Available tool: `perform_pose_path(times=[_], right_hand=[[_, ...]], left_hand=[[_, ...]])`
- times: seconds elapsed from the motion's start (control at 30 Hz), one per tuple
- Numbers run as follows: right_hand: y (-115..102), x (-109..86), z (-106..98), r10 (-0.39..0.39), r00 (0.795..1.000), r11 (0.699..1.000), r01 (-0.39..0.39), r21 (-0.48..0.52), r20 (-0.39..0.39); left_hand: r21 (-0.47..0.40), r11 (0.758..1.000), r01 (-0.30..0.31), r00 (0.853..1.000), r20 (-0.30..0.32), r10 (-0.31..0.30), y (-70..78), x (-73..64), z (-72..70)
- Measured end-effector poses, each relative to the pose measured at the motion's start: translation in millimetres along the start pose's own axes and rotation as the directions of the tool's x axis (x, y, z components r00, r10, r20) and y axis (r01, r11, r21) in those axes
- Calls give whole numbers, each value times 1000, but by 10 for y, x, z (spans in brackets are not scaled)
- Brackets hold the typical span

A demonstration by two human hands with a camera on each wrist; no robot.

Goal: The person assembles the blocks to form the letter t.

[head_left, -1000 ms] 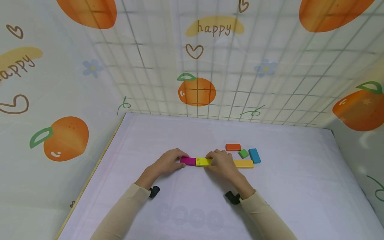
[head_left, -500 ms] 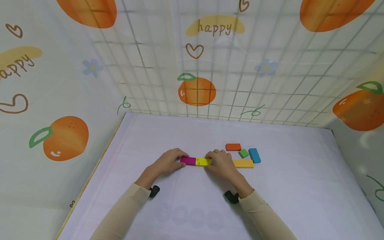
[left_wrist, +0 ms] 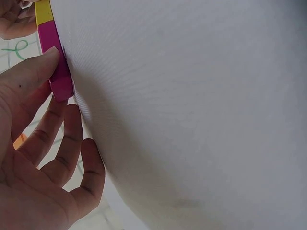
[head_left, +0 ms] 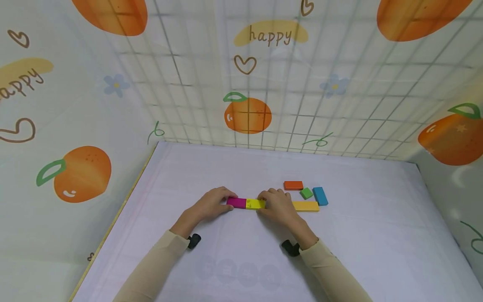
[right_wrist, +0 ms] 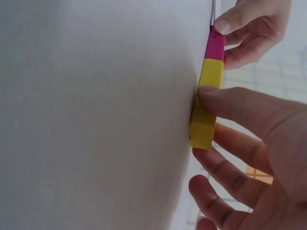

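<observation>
A magenta block [head_left: 237, 203] and a yellow block [head_left: 255, 204] lie end to end in one straight line on the white table. My left hand [head_left: 213, 203] pinches the magenta block near its outer end, thumb on the near side and fingers behind. In the left wrist view the thumb presses the side of the magenta block [left_wrist: 48, 36]. My right hand [head_left: 279, 205] grips the yellow block the same way, covering its right part in the head view. The right wrist view shows the free end of the yellow block [right_wrist: 202, 134] sticking out past the thumb.
Right of my right hand lies a long light-orange block [head_left: 306, 206], partly hidden by the hand. Behind it are a red-orange block [head_left: 293, 185], a small green block [head_left: 306, 193] and a blue block [head_left: 320, 196]. A printed curtain [head_left: 188, 113] stands behind the table.
My right wrist has shifted very slightly to the left. Both hands keep their grips, and the blocks lie as before.
</observation>
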State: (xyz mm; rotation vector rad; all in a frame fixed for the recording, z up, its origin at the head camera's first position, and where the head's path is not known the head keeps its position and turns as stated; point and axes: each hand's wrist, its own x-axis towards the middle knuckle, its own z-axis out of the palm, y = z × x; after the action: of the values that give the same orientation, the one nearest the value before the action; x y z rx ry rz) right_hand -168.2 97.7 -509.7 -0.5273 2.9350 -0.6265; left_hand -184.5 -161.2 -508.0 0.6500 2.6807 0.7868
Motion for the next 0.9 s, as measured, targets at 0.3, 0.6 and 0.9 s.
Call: perform_pose_path(times=[0.3, 0.6, 0.9], right_hand=[[-30, -43, -81, 9, 1000, 1000, -9, -1, 2], [10, -196, -298, 40, 998, 994, -34, 104, -50], [136, -331, -416, -10, 990, 986, 33, 166, -139]], left_hand=[[0, 1000, -2, 1000, -2, 2, -14, -2, 21], [-8, 1000, 10, 1000, -3, -10, 0, -18, 14], [-1, 1000, 8, 1000, -7, -8, -1, -21, 8]])
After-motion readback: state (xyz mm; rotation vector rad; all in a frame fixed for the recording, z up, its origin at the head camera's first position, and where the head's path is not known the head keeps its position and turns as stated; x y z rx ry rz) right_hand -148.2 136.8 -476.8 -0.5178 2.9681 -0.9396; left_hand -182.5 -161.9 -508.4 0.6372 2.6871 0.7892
